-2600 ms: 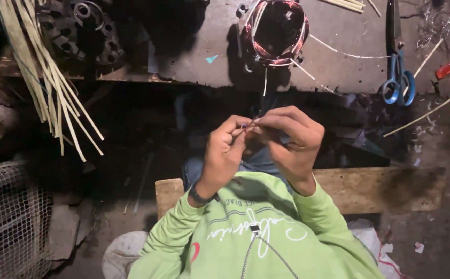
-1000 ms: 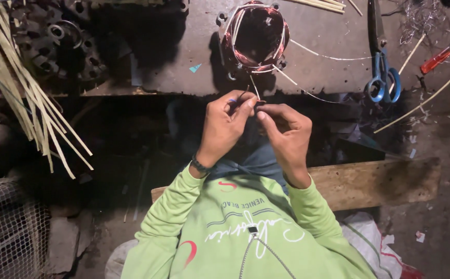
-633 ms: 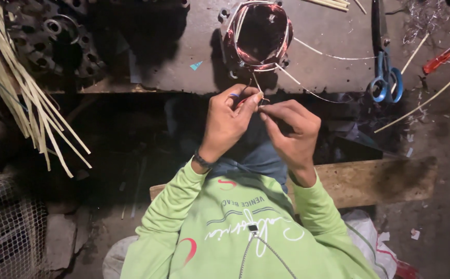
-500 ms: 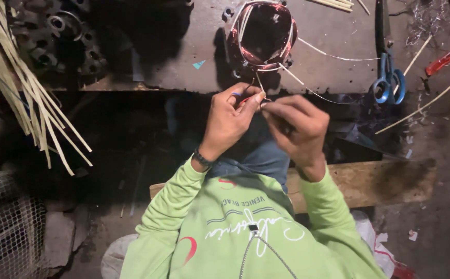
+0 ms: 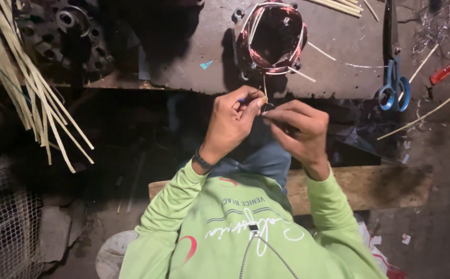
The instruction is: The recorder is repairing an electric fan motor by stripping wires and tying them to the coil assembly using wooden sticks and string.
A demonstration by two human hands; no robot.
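Dim and cluttered, the workshop table [image 5: 338, 57] carries a motor stator wound with copper coil [image 5: 271, 36], blue-handled scissors [image 5: 394, 77] to its right and a red screwdriver [image 5: 447, 71] near the far edge. Pale insulation strips [image 5: 34, 98] fan out at the left beside a dark metal housing [image 5: 65, 31]. Both hands meet just below the stator: the left hand [image 5: 230, 124] and right hand [image 5: 300, 132] are each pinched closed on a thin wire lead [image 5: 264, 95] running down from the coil. A wooden plank [image 5: 380, 186] lies beneath the arms.
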